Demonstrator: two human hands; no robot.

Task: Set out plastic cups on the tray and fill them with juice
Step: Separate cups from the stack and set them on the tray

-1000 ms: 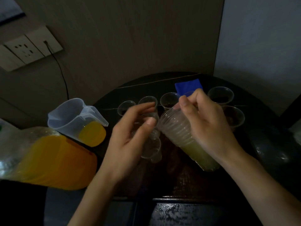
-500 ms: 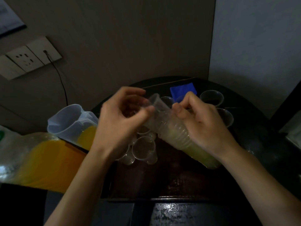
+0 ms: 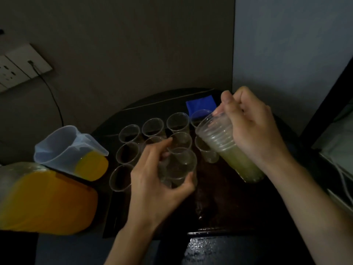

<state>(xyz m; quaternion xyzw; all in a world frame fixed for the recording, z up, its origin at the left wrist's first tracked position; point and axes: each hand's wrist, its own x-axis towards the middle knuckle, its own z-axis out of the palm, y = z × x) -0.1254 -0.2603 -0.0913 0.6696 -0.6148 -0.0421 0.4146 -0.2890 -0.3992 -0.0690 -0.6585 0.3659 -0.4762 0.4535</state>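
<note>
My left hand (image 3: 152, 180) grips one clear plastic cup (image 3: 181, 167), upright, low over the dark tray (image 3: 229, 211). My right hand (image 3: 250, 129) holds a tilted stack of nested clear cups (image 3: 225, 148) above the tray's right side, thumb at the stack's rim. Several empty cups (image 3: 153, 128) stand in rows on the tray's far and left part. To the left stands a clear pitcher (image 3: 70, 152) with orange juice in its bottom. A large juice bottle (image 3: 45, 199) lies at the near left.
A blue cloth (image 3: 200, 105) lies at the table's back edge behind the cups. A wall socket (image 3: 17, 69) with a black cable sits at upper left. The wall stands close behind the round dark table (image 3: 225, 247). A bed edge shows at far right.
My left hand pulled one cup off the stack and brought it down toward the tray. My right hand lifted the stack to the right. The view shifted, showing more cups.
</note>
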